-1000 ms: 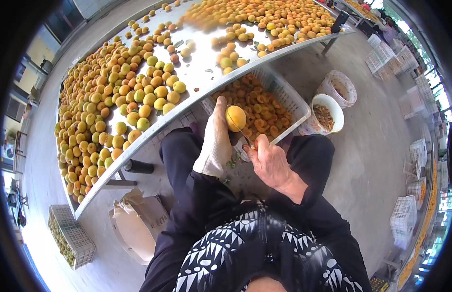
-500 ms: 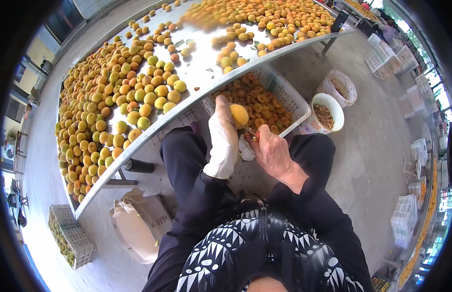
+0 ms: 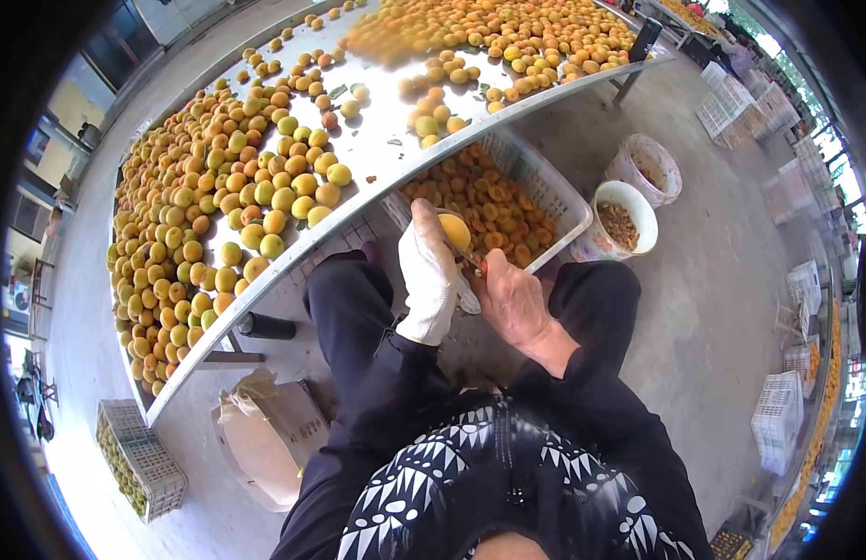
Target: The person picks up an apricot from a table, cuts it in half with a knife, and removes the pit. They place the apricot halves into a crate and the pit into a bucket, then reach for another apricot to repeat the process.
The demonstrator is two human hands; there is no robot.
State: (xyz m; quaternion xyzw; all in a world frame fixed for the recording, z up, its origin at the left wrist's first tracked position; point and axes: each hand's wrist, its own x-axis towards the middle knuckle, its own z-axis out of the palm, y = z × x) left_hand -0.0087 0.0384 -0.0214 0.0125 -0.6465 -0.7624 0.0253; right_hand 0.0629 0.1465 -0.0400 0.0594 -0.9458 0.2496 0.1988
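My left hand [image 3: 426, 275], in a white glove with a stained thumb, is closed round a yellow-orange fruit [image 3: 455, 231]. In my bare right hand [image 3: 517, 297] is a small knife [image 3: 474, 261] with a reddish handle; its blade meets the lower right side of the fruit. Both hands are over my lap, in front of a white plastic crate [image 3: 575, 207] of halved fruit. The crate sits partly under the edge of a metal table [image 3: 366, 198]. Many whole yellow and orange fruits [image 3: 186, 210] lie on the table.
Two buckets stand right of the crate, the nearer one [image 3: 651, 227] holding brown pits. A cardboard box [image 3: 265, 434] and a crate of greenish fruit [image 3: 158, 476] are on the floor at the left. White crates [image 3: 778, 411] stand at the far right.
The fruit has turned in my left hand and less of it shows. My right hand has shifted slightly down and right with the knife. The whole view has moved a little.
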